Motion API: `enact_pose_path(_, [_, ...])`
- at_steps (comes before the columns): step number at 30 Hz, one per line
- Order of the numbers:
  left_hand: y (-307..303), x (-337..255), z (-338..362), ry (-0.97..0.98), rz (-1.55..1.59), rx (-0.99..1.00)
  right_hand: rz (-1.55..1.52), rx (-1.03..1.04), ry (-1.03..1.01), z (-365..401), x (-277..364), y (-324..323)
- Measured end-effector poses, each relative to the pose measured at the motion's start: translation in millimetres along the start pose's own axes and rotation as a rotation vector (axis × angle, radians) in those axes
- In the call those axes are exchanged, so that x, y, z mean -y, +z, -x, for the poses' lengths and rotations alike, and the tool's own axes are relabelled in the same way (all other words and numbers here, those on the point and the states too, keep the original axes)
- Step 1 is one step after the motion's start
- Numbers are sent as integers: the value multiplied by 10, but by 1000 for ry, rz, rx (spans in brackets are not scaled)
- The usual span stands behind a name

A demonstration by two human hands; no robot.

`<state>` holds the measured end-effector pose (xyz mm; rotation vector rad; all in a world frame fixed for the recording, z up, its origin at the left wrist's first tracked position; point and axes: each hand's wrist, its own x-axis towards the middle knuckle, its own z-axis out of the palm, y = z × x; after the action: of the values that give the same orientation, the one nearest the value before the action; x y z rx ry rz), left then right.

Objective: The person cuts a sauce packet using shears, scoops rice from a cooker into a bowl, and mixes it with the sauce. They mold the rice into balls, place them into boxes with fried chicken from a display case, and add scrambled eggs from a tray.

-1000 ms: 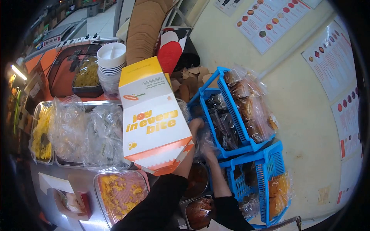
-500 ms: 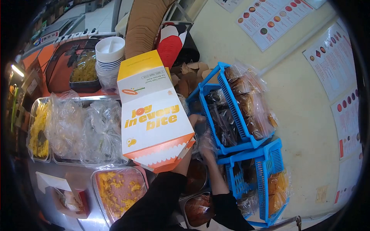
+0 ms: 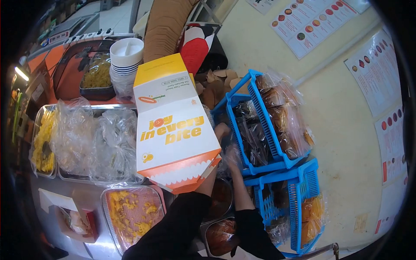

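A folded white, yellow and orange printed carton [image 3: 173,112] stands in front of my left forearm and hides much of it. Past the carton's right edge shows part of my left hand [image 3: 222,131], its fingers mostly out of sight, beside the upper blue basket [image 3: 277,141]. My right hand [image 3: 233,159] is just below it, close to the basket's left side. Thin clear plastic [image 3: 226,151] covers the right hand and stretches toward the left; I cannot tell whether it is a glove or a bag. Under my forearms sit metal containers of reddish-brown food [image 3: 221,234].
A lower blue basket [image 3: 294,208] holds bagged items. On the left are a plastic-covered tray of yellow food [image 3: 116,197], bulky clear bags [image 3: 117,138], stacked white bowls [image 3: 125,52] and a small opened box [image 3: 89,225]. Printed sheets [image 3: 310,24] hang on the wall.
My hands stay beside the upper basket, with the left one slightly higher and more exposed past the carton. The whole view has shifted slightly.
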<state>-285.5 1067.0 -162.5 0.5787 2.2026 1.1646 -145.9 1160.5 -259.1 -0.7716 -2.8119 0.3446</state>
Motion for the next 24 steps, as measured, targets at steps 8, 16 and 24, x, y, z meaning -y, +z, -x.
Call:
enact_pose_path(8, [-15, -9, -13, -11, 45, -17, -33, 113, 119, -227, 740, -759])
enact_pose_path(16, [-40, -58, -28, -18, 77, -30, -65, 151, 123, -518, 1095, -970])
enact_pose_path(24, [-105, -144, -83, -43, 110, -36, -149, 171, 93, -83, 1429, -1439])
